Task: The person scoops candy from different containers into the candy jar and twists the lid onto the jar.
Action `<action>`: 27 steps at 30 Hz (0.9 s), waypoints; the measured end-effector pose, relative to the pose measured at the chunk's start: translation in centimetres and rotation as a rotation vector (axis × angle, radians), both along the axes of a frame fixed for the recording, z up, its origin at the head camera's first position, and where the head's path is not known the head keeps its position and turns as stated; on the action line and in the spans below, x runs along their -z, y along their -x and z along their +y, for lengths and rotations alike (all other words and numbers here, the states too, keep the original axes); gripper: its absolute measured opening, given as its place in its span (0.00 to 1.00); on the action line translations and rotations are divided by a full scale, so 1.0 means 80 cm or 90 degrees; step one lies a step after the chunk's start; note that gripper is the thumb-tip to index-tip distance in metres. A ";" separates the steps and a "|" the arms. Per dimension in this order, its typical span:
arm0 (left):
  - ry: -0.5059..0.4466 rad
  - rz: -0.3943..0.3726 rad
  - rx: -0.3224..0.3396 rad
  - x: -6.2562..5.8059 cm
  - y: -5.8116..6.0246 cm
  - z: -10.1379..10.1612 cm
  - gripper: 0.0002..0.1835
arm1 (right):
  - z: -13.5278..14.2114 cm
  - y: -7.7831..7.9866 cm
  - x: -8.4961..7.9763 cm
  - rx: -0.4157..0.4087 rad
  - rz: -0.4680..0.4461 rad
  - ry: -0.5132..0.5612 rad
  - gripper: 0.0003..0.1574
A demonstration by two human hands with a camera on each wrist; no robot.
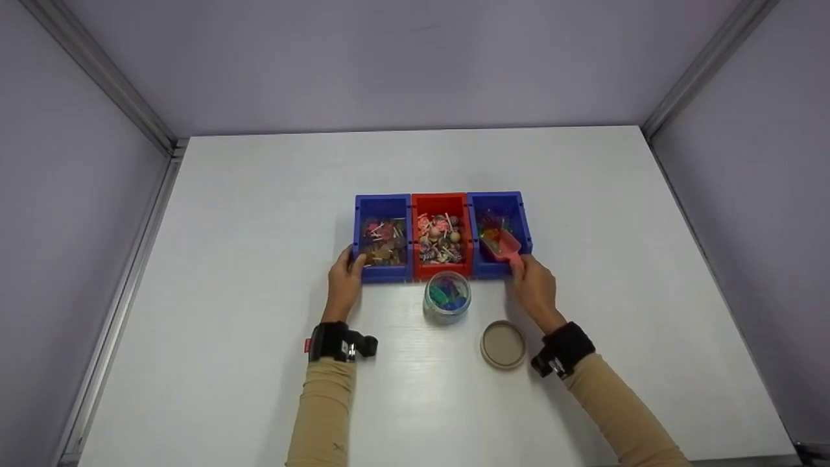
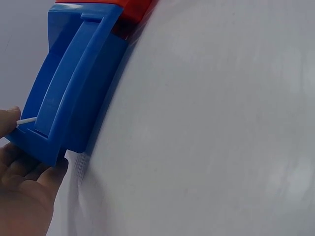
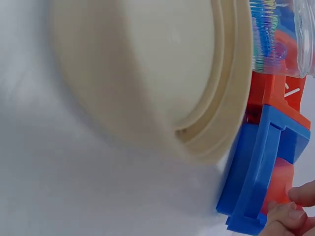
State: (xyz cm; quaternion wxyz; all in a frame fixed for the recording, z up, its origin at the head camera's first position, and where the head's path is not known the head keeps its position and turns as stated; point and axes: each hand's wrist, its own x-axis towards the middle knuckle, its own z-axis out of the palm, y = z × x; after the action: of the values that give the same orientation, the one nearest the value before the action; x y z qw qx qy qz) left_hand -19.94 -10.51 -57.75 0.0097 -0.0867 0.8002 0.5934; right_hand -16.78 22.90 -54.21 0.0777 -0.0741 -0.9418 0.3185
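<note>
My left hand (image 1: 343, 283) grips the front left corner of the left blue bin (image 1: 384, 275), thumb over the rim and fingers under it in the left wrist view. A pink scoop (image 1: 504, 245) dips into the right blue bin (image 1: 521, 211), its handle pinched by my right hand (image 1: 535, 290). Colourful clear pieces lie around the scoop's blade. Between the blue bins sits a red bin (image 1: 439, 202) with small lollipop-like pieces. In front of it stands an uncapped clear jar (image 1: 446, 318) holding green, blue and purple pieces.
A round beige lid (image 1: 503, 345) lies on the white table (image 1: 259, 259), right of the jar and close to my right wrist. The left blue bin holds pink and brown pieces (image 1: 384, 241) with white sticks. Grey panels (image 1: 415, 65) enclose the table at the back and sides.
</note>
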 end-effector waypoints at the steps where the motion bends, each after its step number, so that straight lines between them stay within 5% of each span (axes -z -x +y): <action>1: 0.000 0.000 0.000 0.000 0.000 0.000 0.26 | 0.001 -0.001 0.001 0.001 0.001 0.006 0.18; 13: -0.003 -0.011 0.004 -0.002 -0.002 0.000 0.28 | 0.010 -0.006 0.005 -0.011 0.090 0.016 0.14; 27: 0.009 -0.016 0.000 -0.002 -0.001 0.000 0.28 | 0.018 -0.009 -0.002 -0.015 0.087 0.058 0.13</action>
State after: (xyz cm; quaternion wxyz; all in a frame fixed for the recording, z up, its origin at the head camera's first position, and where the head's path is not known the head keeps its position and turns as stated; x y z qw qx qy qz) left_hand -19.89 -10.51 -57.61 0.0189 -0.0940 0.8044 0.5863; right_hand -16.02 24.36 -54.06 0.1342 -0.0445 -0.9198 0.3660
